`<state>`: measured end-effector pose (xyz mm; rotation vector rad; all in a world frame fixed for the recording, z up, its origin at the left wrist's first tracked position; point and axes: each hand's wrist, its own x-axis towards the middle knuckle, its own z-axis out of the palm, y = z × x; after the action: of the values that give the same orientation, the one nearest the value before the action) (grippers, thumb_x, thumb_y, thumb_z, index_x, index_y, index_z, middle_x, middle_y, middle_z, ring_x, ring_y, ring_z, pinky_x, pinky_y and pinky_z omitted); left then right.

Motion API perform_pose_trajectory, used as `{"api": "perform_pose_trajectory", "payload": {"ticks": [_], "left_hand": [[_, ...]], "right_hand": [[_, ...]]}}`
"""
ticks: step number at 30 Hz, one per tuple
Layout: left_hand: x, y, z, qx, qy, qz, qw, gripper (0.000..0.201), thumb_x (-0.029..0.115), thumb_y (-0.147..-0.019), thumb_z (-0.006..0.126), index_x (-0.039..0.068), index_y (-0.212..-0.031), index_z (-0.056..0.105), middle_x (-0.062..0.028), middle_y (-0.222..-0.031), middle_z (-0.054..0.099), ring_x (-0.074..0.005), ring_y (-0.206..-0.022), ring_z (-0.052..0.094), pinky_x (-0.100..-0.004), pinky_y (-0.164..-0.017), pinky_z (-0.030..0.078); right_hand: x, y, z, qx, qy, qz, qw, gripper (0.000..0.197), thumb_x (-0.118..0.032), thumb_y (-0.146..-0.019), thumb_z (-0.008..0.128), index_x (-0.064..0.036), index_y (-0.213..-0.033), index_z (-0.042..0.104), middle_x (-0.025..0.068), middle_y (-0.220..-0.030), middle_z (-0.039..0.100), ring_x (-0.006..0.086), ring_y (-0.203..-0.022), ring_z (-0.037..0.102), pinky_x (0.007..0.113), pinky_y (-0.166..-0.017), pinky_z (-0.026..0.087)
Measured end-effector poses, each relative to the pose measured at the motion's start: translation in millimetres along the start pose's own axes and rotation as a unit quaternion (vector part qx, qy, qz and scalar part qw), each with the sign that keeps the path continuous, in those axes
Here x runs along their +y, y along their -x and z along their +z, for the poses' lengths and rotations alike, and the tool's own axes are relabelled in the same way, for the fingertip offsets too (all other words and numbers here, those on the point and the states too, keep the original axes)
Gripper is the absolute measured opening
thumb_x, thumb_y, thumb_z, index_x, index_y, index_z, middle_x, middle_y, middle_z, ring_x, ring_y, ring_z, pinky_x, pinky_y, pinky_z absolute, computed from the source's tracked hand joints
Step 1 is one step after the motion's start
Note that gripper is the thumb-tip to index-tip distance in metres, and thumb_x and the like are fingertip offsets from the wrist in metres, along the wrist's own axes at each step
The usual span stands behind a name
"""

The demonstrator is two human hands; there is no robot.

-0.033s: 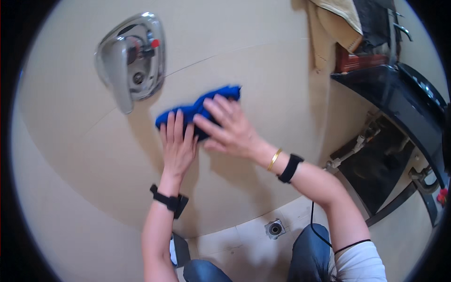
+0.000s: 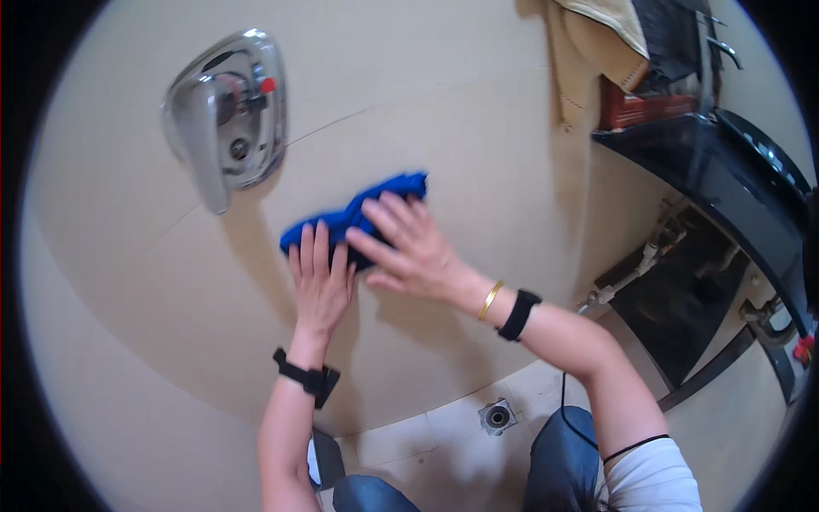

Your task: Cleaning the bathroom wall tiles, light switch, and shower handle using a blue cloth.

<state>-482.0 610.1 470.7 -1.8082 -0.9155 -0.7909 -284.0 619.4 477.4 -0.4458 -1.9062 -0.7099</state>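
A folded blue cloth (image 2: 341, 222) lies against the beige tiled wall (image 2: 444, 111). My left hand (image 2: 322, 277) presses flat on its left part, with straight fingers slightly apart. Over the right part of the cloth, my right hand (image 2: 409, 247) is spread open, its fingers pointing up and to the left. Neither hand wraps round the cloth; the palms and fingers lie on it and cover its lower edge. A chrome shower mixer (image 2: 226, 115) with a long lever is mounted on the wall, up and left of the cloth.
At the right is a black washbasin counter (image 2: 665, 162), with pipes (image 2: 631, 277) beneath it. A tan cloth (image 2: 597, 43) hangs at the upper right. Below, a floor drain (image 2: 497, 416) sits between my knees, and a dark bin (image 2: 327, 461) stands beside my left forearm.
Both hands and the blue cloth have slid a little way down the wall. The whole view has also shifted slightly.
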Motion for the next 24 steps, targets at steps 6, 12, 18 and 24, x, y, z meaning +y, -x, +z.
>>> {"api": "perform_pose_trajectory", "payload": {"ticks": [6, 12, 18, 24], "left_hand": [[31, 43, 12, -0.045, -0.001, -0.005, 0.999, 0.044, 0.022, -0.08, 0.056, 0.008, -0.12, 0.043, -0.0161, -0.138, 0.021, -0.033, -0.13, 0.017, -0.0515, -0.102, 0.015], [38, -109, -7, 0.016, -0.021, -0.027, 0.999, 0.056, 0.02, -0.082, 0.054, 0.005, -0.131, 0.031, -0.0152, -0.14, 0.017, -0.0309, -0.131, 0.013, -0.0464, -0.105, 0.011], [59, -199, -14, 0.102, -0.031, 0.008, 0.994, 0.055, 0.025, -0.078, 0.059, 0.013, -0.127, 0.04, -0.0112, -0.14, 0.02, -0.0267, -0.13, 0.017, -0.0453, -0.103, 0.016], [117, -86, 40, -0.053, 0.036, 0.036, 0.997, 0.057, 0.029, -0.074, 0.062, 0.012, -0.125, 0.042, -0.0125, -0.141, 0.018, -0.0288, -0.132, 0.012, -0.0474, -0.105, 0.01]], "right_hand": [[-11, 49, 11, -0.048, 0.031, 0.058, 0.997, 0.056, -0.038, -0.077, 0.057, -0.0199, -0.127, 0.04, 0.0101, -0.135, 0.031, 0.0296, -0.126, 0.025, 0.05, -0.102, 0.017], [75, -42, -26, 0.119, 0.108, 0.052, 0.986, 0.058, -0.036, -0.072, 0.059, -0.0194, -0.125, 0.042, 0.0124, -0.133, 0.033, 0.0319, -0.125, 0.026, 0.054, -0.101, 0.014], [138, -71, -74, 0.2, 0.193, 0.025, 0.96, 0.054, -0.034, -0.071, 0.06, -0.0192, -0.121, 0.047, 0.0136, -0.129, 0.037, 0.0352, -0.121, 0.031, 0.055, -0.097, 0.022], [82, 72, -44, 0.077, 0.118, 0.194, 0.971, 0.064, -0.028, -0.067, 0.067, -0.0187, -0.126, 0.042, 0.016, -0.137, 0.026, 0.0389, -0.127, 0.021, 0.057, -0.099, 0.019]]}}
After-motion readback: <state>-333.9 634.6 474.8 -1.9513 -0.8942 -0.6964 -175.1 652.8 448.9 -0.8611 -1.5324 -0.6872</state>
